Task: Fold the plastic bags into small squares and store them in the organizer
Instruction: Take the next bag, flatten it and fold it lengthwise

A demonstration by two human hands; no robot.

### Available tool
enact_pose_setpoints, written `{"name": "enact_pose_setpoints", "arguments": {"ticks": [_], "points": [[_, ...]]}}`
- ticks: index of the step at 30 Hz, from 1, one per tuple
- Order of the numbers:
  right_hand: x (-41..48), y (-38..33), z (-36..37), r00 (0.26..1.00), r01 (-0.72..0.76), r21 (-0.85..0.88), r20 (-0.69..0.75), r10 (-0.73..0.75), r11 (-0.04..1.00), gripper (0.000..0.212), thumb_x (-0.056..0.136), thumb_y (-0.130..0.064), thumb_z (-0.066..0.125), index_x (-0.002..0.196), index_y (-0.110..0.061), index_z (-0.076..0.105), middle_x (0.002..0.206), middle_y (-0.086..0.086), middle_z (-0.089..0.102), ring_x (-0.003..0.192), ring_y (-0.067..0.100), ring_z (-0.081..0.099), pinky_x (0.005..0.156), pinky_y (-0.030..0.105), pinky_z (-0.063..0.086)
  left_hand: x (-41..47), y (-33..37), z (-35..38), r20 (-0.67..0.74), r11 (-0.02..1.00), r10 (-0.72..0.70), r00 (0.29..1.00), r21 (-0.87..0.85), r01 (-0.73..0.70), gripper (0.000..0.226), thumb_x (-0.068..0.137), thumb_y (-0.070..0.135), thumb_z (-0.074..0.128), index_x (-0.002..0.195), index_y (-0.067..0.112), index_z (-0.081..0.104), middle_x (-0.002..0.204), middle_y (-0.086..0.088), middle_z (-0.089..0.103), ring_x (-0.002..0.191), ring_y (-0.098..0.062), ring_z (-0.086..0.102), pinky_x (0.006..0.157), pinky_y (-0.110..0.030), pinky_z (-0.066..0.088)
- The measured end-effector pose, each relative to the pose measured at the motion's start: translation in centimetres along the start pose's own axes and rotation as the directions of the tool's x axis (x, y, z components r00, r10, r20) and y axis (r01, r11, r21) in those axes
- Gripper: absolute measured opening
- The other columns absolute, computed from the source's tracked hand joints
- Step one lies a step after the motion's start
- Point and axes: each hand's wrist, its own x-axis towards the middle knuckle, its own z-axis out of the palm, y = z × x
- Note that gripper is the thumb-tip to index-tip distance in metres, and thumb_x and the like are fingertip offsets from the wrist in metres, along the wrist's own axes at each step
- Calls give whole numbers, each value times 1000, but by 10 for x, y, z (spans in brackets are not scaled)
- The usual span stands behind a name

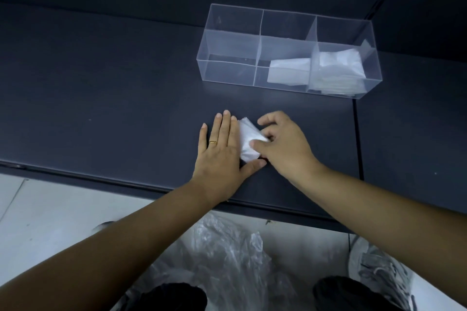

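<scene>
The bag [247, 135] we are folding lies on the dark table [126, 96] near its front edge, between our two hands and well short of the organizer [227, 72]. It is already a small, whitish, thick packet. We judge it very light, soft and slippery. Thin film like this tends to spring open once pressure comes off, and air caught in the layers will puff it up. So it wants flattening with a broad surface and a grip at a folded edge or corner, where the layers can be squeezed together, not in the loose middle. Our left hand [222, 149] lies palm down on the table with fingers straight and together. Its index side is against the packet's left edge, and the thumb reaches under the near corner. Our right hand [285, 144] comes in from the right with the wrist raised and fingers curled, thumb on top of the packet, pinching its right side. Folded bags [288, 70] already sit in the organizer's middle and right compartments. A loose heap of bags [222, 247] waits below the table edge by our knees.
</scene>
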Motion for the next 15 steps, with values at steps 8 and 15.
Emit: {"name": "enact_pose_setpoints", "arguments": {"ticks": [8,15], "points": [[-10,-15,-43,905,310,-146,349,-245,939,29,81,-12,74,99,-29,59,81,-13,72,61,8,57,62,15,44,11,-22,-57,248,662,197,948,-747,58,110,61,46,82,150,33,19,135,29,49,125,16,38,97,-2,29],[-9,-18,-66,958,139,17,251,-139,990,5,81,-14,74,81,-12,70,74,8,67,70,14,56,75,28,48,13,-10,-58,64,460,102,993,-888,10,6,82,17,73,77,20,74,81,1,75,75,-6,66,73,-15,51]]}}
